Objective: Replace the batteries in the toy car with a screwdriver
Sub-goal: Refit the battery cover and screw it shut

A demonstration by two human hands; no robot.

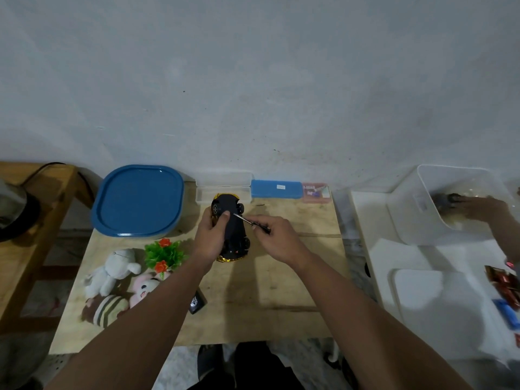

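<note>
A yellow toy car [235, 232] lies upside down in the middle of the wooden table [295, 291], its black underside and wheels facing up. My left hand [209, 240] grips its left side, thumb on the underside. My right hand [277, 239] holds a small screwdriver [251, 220] by its dark handle. The metal tip rests on the car's underside near the far wheels. No batteries are visible.
A blue tray [138, 199] stands at the back left, with a clear open case [223, 187], a blue case [275, 188] and a pink box [315, 192] along the wall. Plush toys [112, 280], a small plant [164, 253] and a black remote [197, 301] lie front left. Another person's hand [484, 206] reaches into a white bin at the right.
</note>
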